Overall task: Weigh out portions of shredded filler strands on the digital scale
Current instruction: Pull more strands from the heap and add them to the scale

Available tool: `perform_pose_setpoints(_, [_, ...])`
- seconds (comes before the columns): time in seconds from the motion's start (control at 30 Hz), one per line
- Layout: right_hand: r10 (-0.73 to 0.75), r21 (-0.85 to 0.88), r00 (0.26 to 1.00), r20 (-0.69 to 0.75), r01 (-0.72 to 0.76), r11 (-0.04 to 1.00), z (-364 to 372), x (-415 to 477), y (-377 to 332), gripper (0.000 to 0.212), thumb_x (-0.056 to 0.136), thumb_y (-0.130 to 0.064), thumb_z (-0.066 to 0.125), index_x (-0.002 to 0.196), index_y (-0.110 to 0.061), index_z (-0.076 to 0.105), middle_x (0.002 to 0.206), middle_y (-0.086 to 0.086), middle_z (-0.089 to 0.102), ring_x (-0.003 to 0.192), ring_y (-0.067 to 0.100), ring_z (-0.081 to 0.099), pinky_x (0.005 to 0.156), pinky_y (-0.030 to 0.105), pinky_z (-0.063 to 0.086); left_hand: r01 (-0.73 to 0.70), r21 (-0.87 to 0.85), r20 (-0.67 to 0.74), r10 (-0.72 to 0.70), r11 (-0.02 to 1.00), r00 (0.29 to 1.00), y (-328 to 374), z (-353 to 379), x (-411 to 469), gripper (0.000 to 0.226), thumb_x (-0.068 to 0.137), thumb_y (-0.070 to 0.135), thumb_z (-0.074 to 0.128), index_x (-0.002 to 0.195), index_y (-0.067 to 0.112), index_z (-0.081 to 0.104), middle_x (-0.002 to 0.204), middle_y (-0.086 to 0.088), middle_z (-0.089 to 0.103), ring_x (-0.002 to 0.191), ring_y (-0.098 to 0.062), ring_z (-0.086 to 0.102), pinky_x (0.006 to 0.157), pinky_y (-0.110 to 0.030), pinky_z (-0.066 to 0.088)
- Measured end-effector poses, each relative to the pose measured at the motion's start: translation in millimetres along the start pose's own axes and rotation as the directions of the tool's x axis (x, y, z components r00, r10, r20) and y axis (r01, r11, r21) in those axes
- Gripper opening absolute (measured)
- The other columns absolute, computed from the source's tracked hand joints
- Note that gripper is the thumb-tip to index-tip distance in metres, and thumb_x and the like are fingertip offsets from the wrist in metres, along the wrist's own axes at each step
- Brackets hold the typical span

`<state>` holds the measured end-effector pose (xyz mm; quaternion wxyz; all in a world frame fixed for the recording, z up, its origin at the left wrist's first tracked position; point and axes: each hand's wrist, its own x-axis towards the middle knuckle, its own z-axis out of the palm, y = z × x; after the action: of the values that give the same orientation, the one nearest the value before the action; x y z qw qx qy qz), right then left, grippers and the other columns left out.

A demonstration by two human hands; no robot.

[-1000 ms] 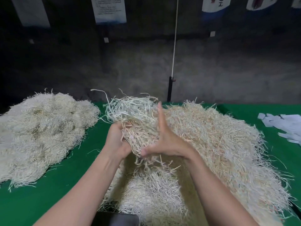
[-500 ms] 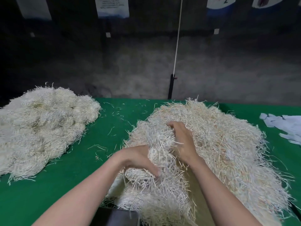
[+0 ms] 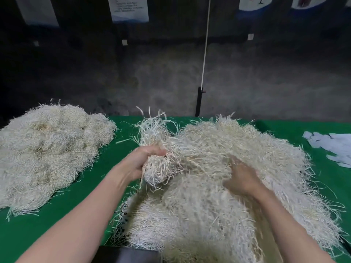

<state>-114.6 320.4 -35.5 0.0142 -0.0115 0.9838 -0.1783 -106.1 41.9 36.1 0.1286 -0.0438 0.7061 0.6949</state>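
A large heap of pale shredded filler strands (image 3: pixel 247 154) covers the middle and right of the green table (image 3: pixel 106 168). My left hand (image 3: pixel 140 162) grips a raised bundle of strands (image 3: pixel 155 135) at the heap's left edge; loose ends stick up above my fist. My right hand (image 3: pixel 241 177) lies on the heap to the right with fingers curled into the strands. A dark flat object (image 3: pixel 125 254), possibly the scale, shows at the bottom edge, mostly buried under strands.
A second heap of strands (image 3: pixel 47 149) lies on the left of the table. White paper pieces (image 3: pixel 330 147) sit at the right edge. A dark post (image 3: pixel 199 101) with a white cord stands behind the table, before a dark wall.
My left hand has lifted a bundle of strands up and to the left from the heap. My right hand has shifted right and lower on the heap.
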Motion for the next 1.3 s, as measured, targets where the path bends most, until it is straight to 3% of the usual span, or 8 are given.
perform_pose_setpoints(0.23, [-0.356, 0.354, 0.930, -0.092, 0.365, 0.861, -58, -27, -92, 0.129, 0.057, -0.034, 0.083, 0.144, -0.048, -0.012, 0.154, -0.021, -0.005, 0.139, 0.001, 0.005, 0.113, 0.026, 0.010, -0.043, -0.029, 0.083, 0.045, 0.999, 0.996, 9, 2, -8, 0.009, 0.058, 0.017, 0.070, 0.066, 0.015, 0.075, 0.118, 0.009, 0.054, 0.125, -0.017, 0.040, 0.112, -0.051, 0.020])
perform_pose_setpoints(0.43, [-0.101, 0.808, 0.995, -0.010, 0.068, 0.585, 37, -19, -133, 0.050, 0.087, 0.005, 0.055, 0.128, -0.023, 0.050, 0.120, 0.001, 0.056, 0.064, -0.010, 0.062, 0.054, 0.012, 0.052, -0.080, -0.574, 0.117, 0.178, 0.815, 0.977, 12, 13, -8, 0.029, 0.067, 0.009, 0.065, 0.093, -0.002, 0.068, 0.108, -0.019, 0.067, 0.099, -0.030, 0.065, 0.089, -0.045, 0.051])
perform_pose_setpoints(0.57, [-0.062, 0.576, 0.988, -0.140, 0.132, 0.807, 68, -16, -112, 0.060, 0.086, -0.027, 0.064, 0.140, -0.028, 0.036, 0.144, -0.010, 0.034, 0.129, 0.002, 0.036, 0.110, 0.027, 0.031, -0.114, -0.655, 0.020, 0.169, 0.747, 0.985, 2, 15, -6, 0.027, 0.067, 0.018, 0.058, 0.090, 0.005, 0.060, 0.091, -0.017, 0.063, 0.075, -0.029, 0.065, 0.066, -0.041, 0.058])
perform_pose_setpoints(0.8, [0.076, 0.690, 0.915, -0.396, 0.242, 0.682, 76, -15, -86, 0.079, 0.070, -0.001, 0.077, 0.119, -0.043, 0.033, 0.125, -0.017, 0.031, 0.104, -0.006, 0.045, 0.077, 0.004, 0.044, -0.255, -0.579, 0.008, 0.317, 0.775, 0.948, 5, 16, -2, 0.018, 0.071, 0.026, 0.064, 0.066, 0.014, 0.076, 0.071, -0.005, 0.070, 0.057, -0.017, 0.067, 0.050, -0.027, 0.055])
perform_pose_setpoints(0.93, [0.125, 0.706, 0.929, -0.349, 0.174, 0.686, 62, -7, -74, 0.047, 0.079, 0.015, 0.059, 0.094, -0.030, 0.061, 0.102, -0.008, 0.063, 0.070, -0.002, 0.059, 0.069, 0.021, 0.055, -0.251, 0.261, 0.315, 0.163, 0.932, 0.935, 0, 11, 5, 0.059, 0.063, 0.045, 0.076, 0.114, 0.019, 0.060, 0.116, 0.000, 0.063, 0.095, -0.007, 0.062, 0.096, -0.035, 0.048])
perform_pose_setpoints(1.07, [-0.022, 0.579, 0.858, -0.513, 0.365, 0.729, 47, -2, -82, 0.027, 0.086, -0.004, 0.058, 0.081, -0.031, 0.062, 0.076, -0.021, 0.055, 0.067, 0.000, 0.056, 0.063, 0.009, 0.045, -0.133, 0.958, 0.174, -0.147, 0.254, 0.974, -21, 26, 14, 0.069, 0.071, 0.035, 0.078, 0.127, 0.007, 0.048, 0.094, 0.003, 0.061, 0.073, -0.009, 0.056, 0.063, -0.019, 0.053])
perform_pose_setpoints(1.17, [-0.079, 0.293, 0.891, -0.447, 0.229, 0.928, 63, 1, -67, 0.016, 0.087, -0.005, 0.061, 0.095, -0.017, 0.067, 0.078, -0.010, 0.061, 0.073, 0.011, 0.057, 0.093, 0.024, 0.041, -0.059, 0.997, 0.070, 0.295, -0.047, 0.953, -24, 16, 24, 0.021, 0.077, 0.028, 0.071, 0.071, 0.015, 0.055, 0.073, 0.007, 0.055, 0.066, -0.006, 0.054, 0.063, -0.018, 0.052])
perform_pose_setpoints(1.3, [-0.081, -0.088, 0.945, -0.317, 0.056, 0.995, 81, 5, -25, 0.027, 0.083, 0.008, 0.045, 0.097, -0.012, 0.057, 0.084, 0.002, 0.061, 0.083, 0.020, 0.056, 0.100, 0.039, 0.037, 0.017, 1.000, -0.009, 0.645, -0.006, 0.764, -21, -2, 30, 0.037, 0.076, 0.021, 0.070, 0.057, 0.018, 0.038, 0.079, 0.002, 0.045, 0.085, -0.016, 0.051, 0.086, -0.027, 0.046])
